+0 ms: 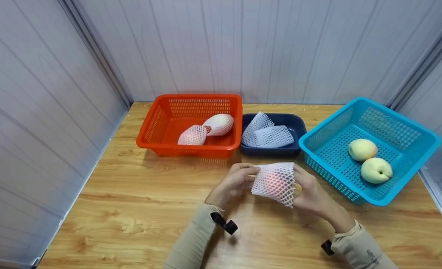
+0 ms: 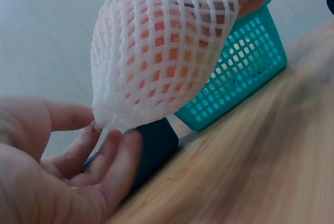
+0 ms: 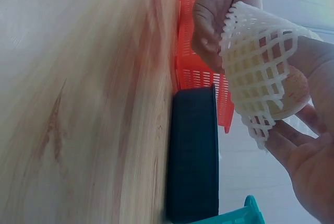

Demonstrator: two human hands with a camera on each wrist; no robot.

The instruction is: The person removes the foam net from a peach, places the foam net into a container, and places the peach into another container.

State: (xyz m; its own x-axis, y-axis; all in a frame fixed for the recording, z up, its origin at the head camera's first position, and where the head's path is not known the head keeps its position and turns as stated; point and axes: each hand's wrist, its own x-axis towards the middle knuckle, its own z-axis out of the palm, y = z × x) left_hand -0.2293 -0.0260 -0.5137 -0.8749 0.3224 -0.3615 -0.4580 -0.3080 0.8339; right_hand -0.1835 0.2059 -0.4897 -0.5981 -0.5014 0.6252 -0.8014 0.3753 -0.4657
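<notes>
A peach (image 3: 293, 96) sits inside a white foam net sleeve (image 1: 273, 182), held up over the table between both hands. My left hand (image 1: 238, 179) pinches the sleeve's narrow, gathered end between thumb and fingers, as the left wrist view shows. At the wide end, my right hand (image 1: 312, 192) grips the peach, with its fingers partly under the mesh rim. The peach's bare end shows past that rim in the right wrist view, while its reddish side shows through the mesh in the left wrist view.
Two net-wrapped fruits (image 1: 219, 124) lie in the orange basket (image 1: 189, 149) at back left. Beside it, a dark blue tray (image 1: 269, 151) holds flat foam nets (image 1: 274, 136). Two bare peaches (image 1: 376, 170) rest in the blue basket (image 1: 396, 196) on the right. Panel walls (image 1: 221, 48) enclose the wooden table (image 1: 131, 213).
</notes>
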